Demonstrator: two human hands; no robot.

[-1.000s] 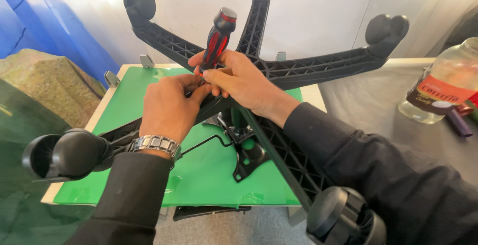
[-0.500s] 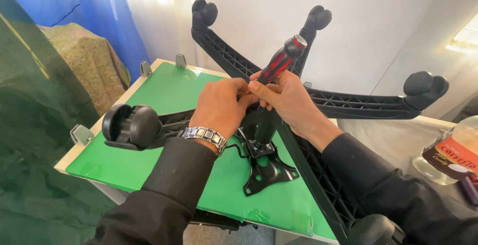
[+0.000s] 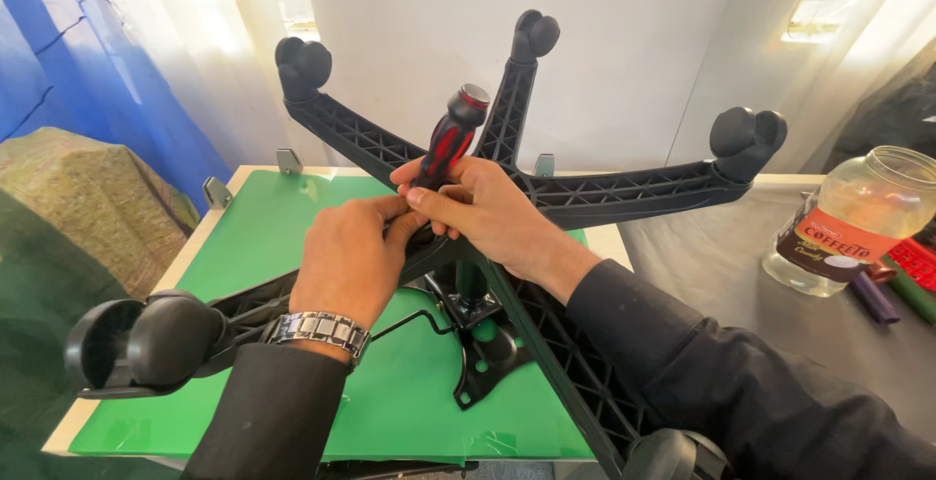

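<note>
Right hand (image 3: 492, 212) grips the glossy red-black screwdriver (image 3: 447, 141); left hand (image 3: 343, 258) fingers pinch at the ribbed plastic chair base (image 3: 624, 192).

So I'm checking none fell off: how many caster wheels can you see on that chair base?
5: far left, far middle, far right, near left, and one cut off at the bottom right edge. No arm looks hidden.

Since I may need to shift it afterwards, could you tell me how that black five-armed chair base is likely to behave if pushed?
The chair base would probably stay stiff, given its ribbed arms. It may tip or pivot easily, since it stands upside down on its central column above the green mat. Its casters point outward, so rolling seems unlikely.
</note>
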